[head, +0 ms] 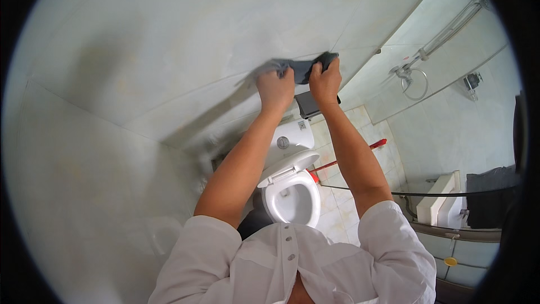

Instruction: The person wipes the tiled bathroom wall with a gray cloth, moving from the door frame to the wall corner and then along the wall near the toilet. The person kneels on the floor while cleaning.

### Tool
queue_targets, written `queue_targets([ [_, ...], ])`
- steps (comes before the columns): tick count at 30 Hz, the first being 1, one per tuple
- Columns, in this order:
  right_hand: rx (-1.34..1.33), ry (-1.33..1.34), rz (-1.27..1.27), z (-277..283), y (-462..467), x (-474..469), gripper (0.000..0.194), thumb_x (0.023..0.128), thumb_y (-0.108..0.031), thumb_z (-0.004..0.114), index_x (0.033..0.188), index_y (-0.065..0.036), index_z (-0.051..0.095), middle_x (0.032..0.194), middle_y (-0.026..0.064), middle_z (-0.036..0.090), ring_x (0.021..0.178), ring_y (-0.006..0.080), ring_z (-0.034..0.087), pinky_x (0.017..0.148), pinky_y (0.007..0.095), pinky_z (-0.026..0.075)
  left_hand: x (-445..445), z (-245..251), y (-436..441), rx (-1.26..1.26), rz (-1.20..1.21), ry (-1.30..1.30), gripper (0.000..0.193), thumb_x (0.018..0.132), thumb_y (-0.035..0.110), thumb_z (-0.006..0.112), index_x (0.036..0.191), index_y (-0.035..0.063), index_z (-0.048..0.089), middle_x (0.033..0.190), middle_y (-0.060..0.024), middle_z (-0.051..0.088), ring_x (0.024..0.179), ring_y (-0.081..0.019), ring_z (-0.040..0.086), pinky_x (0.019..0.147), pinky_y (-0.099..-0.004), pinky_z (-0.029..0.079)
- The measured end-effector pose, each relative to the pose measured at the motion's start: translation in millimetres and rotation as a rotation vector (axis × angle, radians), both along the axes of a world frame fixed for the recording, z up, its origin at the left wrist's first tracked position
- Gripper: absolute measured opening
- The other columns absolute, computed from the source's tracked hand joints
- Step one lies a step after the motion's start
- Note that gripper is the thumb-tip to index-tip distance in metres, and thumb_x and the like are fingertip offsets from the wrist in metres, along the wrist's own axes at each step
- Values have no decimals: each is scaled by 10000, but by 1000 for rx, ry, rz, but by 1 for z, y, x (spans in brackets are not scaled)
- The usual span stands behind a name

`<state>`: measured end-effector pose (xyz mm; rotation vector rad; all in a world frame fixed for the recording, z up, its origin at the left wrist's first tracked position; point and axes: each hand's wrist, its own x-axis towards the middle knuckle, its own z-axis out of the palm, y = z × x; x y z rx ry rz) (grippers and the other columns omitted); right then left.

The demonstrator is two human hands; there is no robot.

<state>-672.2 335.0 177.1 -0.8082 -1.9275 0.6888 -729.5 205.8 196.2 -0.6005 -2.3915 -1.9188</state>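
Note:
Both my arms reach out over the toilet towards the tiled wall (236, 17). A dark grey cloth (301, 71) is stretched between my two hands. My left hand (276, 88) grips its left end, which is blurred. Its right end is bunched in my right hand (325, 79). The cloth is close to the wall; whether it touches the tiles I cannot tell. Just below my right hand is a dark grey box-shaped holder (309, 104), partly covered by my wrist. Under my forearms stands the white toilet (314, 209) with its lid (295, 166) raised.
A red-handled tool (377, 144) lies behind my right forearm, near the tiled floor (337, 215). On the right are a shower mixer (404, 72) with a hose, a dark curved edge (443, 194), a white basin-like fixture (438, 202) and a dark plastic bag (485, 202).

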Motion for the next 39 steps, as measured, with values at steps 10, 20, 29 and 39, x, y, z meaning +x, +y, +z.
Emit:
queue_targets([
  [10,-211,-323,1,-113,-38,-7,266,877,-147,584,1006,76,518,926,366,657,932,558,627,839,567,506,-4,-202,-3,-173,226,-279,227,862,176,675,737,-9,637,642,-110,654,540,-237,649,526,-393,509],
  [20,-391,-365,405,-121,-146,-34,289,940,-167,603,1053,83,513,856,296,675,782,452,695,714,503,562,-30,-170,-147,588,480,-993,396,857,141,671,1162,-59,516,1004,-184,647,742,-329,707,594,-406,624],
  [29,-432,353,544,44,-117,-27,166,998,-127,579,1036,34,563,778,83,615,572,134,611,487,286,533,-27,17,-124,813,235,-650,265,876,123,659,1016,-93,599,1000,-178,660,834,-296,698,677,-408,631],
  [39,-287,282,50,56,54,18,185,931,-120,589,936,65,573,769,142,629,581,212,631,476,353,529,14,21,45,643,-288,-571,248,926,146,676,835,-81,634,883,-95,636,750,-174,651,745,-385,657],
])
